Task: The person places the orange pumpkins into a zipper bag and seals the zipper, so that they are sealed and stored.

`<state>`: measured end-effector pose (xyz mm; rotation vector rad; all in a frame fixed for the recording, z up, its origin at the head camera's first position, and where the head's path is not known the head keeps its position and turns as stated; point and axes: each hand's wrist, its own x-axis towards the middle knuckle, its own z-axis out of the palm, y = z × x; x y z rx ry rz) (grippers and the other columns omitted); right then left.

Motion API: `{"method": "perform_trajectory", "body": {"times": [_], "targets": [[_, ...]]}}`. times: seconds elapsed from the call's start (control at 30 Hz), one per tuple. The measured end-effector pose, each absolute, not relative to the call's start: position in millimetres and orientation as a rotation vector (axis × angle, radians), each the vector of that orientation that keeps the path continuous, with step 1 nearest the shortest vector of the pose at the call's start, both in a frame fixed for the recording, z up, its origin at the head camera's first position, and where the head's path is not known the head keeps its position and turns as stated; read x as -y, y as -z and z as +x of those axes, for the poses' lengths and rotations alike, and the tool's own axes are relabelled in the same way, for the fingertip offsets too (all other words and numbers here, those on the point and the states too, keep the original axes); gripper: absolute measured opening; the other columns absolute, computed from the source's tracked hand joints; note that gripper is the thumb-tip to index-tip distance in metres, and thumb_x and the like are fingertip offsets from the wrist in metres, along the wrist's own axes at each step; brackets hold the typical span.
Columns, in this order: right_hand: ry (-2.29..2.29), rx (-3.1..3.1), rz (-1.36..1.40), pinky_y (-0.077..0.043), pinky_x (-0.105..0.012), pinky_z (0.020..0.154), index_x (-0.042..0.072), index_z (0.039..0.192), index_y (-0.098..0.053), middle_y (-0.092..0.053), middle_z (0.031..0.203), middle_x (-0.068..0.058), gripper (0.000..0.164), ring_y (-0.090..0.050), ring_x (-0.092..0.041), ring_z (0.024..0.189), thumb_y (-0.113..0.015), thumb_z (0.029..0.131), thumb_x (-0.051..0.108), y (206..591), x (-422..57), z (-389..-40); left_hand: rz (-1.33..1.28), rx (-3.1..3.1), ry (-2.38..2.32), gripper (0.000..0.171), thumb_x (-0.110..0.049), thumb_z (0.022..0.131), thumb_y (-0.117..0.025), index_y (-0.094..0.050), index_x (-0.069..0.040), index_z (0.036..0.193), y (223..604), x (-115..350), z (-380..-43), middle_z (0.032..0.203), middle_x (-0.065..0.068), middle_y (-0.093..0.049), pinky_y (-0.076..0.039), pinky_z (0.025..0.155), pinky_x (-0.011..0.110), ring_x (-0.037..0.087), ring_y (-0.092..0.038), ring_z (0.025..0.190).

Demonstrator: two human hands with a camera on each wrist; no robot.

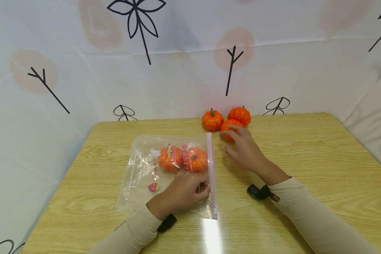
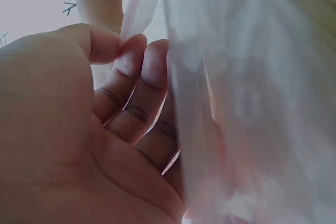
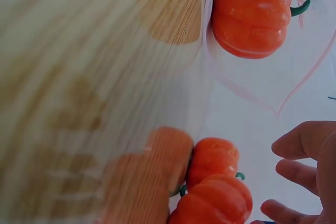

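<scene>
A clear zip bag [image 1: 141, 176] with a pink slider strip along its right edge lies on the table. Two small orange toy pumpkins are inside, one on the left [image 1: 168, 160] and one by the opening [image 3: 252, 14]. My left hand [image 1: 185, 192] pinches the bag's edge near the strip between thumb and fingertips, as the left wrist view also shows. Three more pumpkins stand behind the bag: left [image 1: 212, 121], back right [image 1: 240, 115] and front [image 1: 229, 126]. My right hand [image 1: 247, 151] reaches over the front one, fingers spread; the right wrist view shows them apart from the pumpkins.
The wooden table [image 1: 304, 151] ends at the back against a pale cloth [image 1: 184, 81] printed with plants and spots. The three loose pumpkins sit close to that back edge. A black wrist camera [image 1: 258, 191] is worn below the right hand.
</scene>
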<state>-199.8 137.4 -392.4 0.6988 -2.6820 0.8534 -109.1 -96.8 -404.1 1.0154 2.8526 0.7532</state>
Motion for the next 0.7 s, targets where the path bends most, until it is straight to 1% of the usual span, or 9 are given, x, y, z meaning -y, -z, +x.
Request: {"method": "perform_trajectory", "body": {"times": [0.2,0.53,0.7], "targets": [[-0.812,2.719,0.707,-0.031,-0.063,0.112,0.000,0.133,-0.058,-0.040,0.148,-0.029,0.047,-0.035,-0.050,0.138,-0.066,0.086,0.008,393.7,-139.8,-201.9,1.002,-2.856,-0.763,0.023,-0.023,0.091,-0.063,-0.054,-0.023,0.070,405.6,96.5,-109.0,0.064,-0.015,-0.049,-0.034,0.062,0.019,-0.003,-0.045,0.059],[-0.748,2.803,0.695,-0.028,-0.068,0.112,0.003,0.139,-0.054,-0.033,0.153,-0.031,0.053,-0.030,-0.054,0.140,-0.066,0.087,0.011,393.4,-142.7,-203.3,1.001,-2.852,-0.765,0.022,-0.023,0.091,-0.062,-0.055,-0.023,0.071,405.2,96.4,-109.2,0.065,-0.015,-0.050,-0.034,0.061,0.018,-0.003,-0.046,0.060],[-0.680,2.842,0.656,-0.029,-0.067,0.112,0.004,0.145,-0.049,-0.031,0.155,-0.030,0.059,-0.030,-0.052,0.141,-0.064,0.089,0.014,392.5,-143.9,-204.0,1.004,-2.849,-0.770,0.022,-0.023,0.091,-0.062,-0.055,-0.023,0.071,405.6,96.5,-109.4,0.065,-0.015,-0.050,-0.034,0.060,0.017,-0.003,-0.046,0.060]]}}
